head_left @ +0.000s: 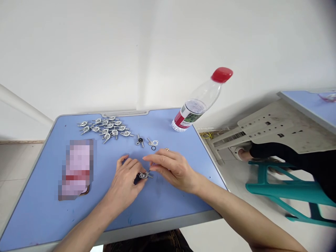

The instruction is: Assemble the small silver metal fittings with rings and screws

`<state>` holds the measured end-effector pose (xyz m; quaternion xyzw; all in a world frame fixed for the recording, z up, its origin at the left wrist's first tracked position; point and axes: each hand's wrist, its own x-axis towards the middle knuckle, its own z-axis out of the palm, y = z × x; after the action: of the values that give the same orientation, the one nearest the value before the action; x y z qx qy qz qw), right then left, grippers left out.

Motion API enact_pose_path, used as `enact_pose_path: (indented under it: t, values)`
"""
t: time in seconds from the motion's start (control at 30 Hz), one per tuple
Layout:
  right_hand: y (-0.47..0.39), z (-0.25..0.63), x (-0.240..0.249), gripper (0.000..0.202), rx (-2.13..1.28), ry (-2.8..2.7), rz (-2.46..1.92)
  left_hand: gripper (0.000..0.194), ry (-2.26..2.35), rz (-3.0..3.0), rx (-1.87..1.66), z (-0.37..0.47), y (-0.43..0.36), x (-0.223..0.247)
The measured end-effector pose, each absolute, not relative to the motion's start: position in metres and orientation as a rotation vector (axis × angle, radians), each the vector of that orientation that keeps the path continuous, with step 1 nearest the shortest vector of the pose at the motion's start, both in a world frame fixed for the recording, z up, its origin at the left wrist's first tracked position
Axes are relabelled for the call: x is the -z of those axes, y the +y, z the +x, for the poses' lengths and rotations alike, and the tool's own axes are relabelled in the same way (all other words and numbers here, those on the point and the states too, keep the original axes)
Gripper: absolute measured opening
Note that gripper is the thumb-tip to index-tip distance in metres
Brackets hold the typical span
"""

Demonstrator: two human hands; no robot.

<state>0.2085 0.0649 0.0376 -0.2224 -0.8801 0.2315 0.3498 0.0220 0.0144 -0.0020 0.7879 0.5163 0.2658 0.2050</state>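
Observation:
My left hand [127, 178] is closed round a small metal fitting [143, 175] just above the blue table, with a dark part of it showing by the palm. My right hand [175, 169] is beside it, thumb and fingers pinched at a tiny thin piece at the fitting's right side; that piece is too small to name. Beyond my hands lie a fitting with a black round centre [140, 140], a metal plate with a pin [154, 142] and a black ring [153, 148]. A small brassy part [167, 149] shows just behind my right hand.
Several assembled metal fittings [110, 126] form a pile at the back left of the table [105, 213]. A blurred-out phone-like object [77, 168] lies at left. A red-capped water bottle [193, 112] stands at back right. Beyond are a green stool [283, 189] and a person's dark-clothed leg [296, 161].

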Motion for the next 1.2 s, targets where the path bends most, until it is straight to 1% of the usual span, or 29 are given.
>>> enact_pose_path:
  t: [0.1,0.17,0.23,0.3,0.37,0.47,0.53,0.6,0.73,0.8,0.97,1.03,1.13,1.2]
  values:
    - [0.067,0.211,-0.040,0.037,-0.736,-2.315,-0.496,0.008,1.432,2.203,-0.747,0.022,0.014,0.002]
    - [0.068,0.213,-0.039,0.041,-0.814,-2.307,-0.451,0.008,1.435,2.203,-0.753,0.022,0.014,0.002]
    - [0.068,0.213,-0.037,0.036,-0.789,-2.271,-0.483,0.009,1.440,2.201,-0.756,0.022,0.014,0.002]
    - [0.068,0.213,-0.035,0.027,-0.691,-2.229,-0.566,0.009,1.438,2.200,-0.752,0.022,0.015,0.002]
    - [0.067,0.212,-0.035,0.026,-0.623,-2.228,-0.625,0.009,1.438,2.201,-0.747,0.022,0.015,0.002]
    - [0.066,0.212,-0.039,0.037,-0.711,-2.292,-0.555,0.011,1.434,2.208,-0.749,0.022,0.015,0.002]
    - [0.065,0.212,-0.042,0.041,-0.787,-2.316,-0.465,0.011,1.432,2.216,-0.753,0.022,0.015,0.002]
    - [0.064,0.211,-0.042,0.035,-0.760,-2.311,-0.440,0.009,1.434,2.218,-0.749,0.022,0.015,0.002]
    - [0.062,0.208,-0.038,0.018,-0.553,-2.262,-0.535,0.004,1.442,2.210,-0.726,0.022,0.015,-0.001]
    - [0.062,0.208,-0.037,0.019,-0.520,-2.266,-0.554,0.005,1.444,2.203,-0.724,0.023,0.015,-0.001]
    - [0.062,0.210,-0.038,0.034,-0.602,-2.263,-0.502,0.010,1.440,2.199,-0.744,0.022,0.014,0.000]
    - [0.062,0.210,-0.038,0.030,-0.592,-2.235,-0.499,0.008,1.442,2.211,-0.745,0.022,0.014,0.000]
    - [0.059,0.209,-0.039,0.018,-0.455,-2.221,-0.546,0.004,1.438,2.219,-0.737,0.022,0.015,-0.001]
    - [0.058,0.209,-0.039,0.017,-0.383,-2.233,-0.562,0.004,1.441,2.213,-0.733,0.023,0.015,-0.001]
